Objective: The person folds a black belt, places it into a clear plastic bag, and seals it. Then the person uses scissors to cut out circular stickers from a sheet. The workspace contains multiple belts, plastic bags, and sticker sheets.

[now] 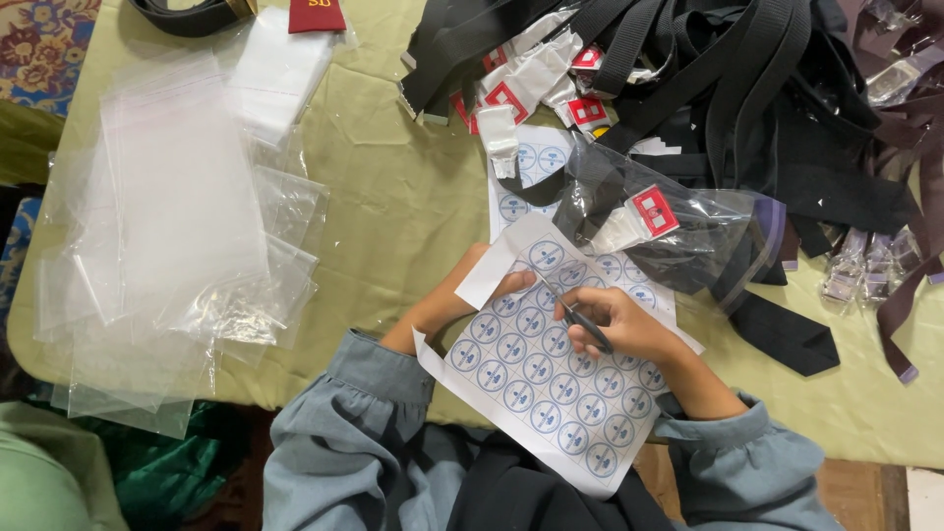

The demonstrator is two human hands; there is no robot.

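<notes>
Here, a desk (393, 206) covered by a pale green cloth is seen from above. A white sheet of round blue stickers (551, 379) is held over its near edge, tilted, by the left hand (462, 300), whose fingers are closed on the sheet's upper left corner. A slim dark tool, probably scissors (575, 317), is gripped in the closed right hand (619, 329) and laid on the sheet. A heap of clear plastic bags (177, 226) is spread over the desk's left part. Black straps (747, 88) with red and white tags are piled at the far right. A patterned carpet (39, 44) is visible beyond the desk's left corner.
</notes>
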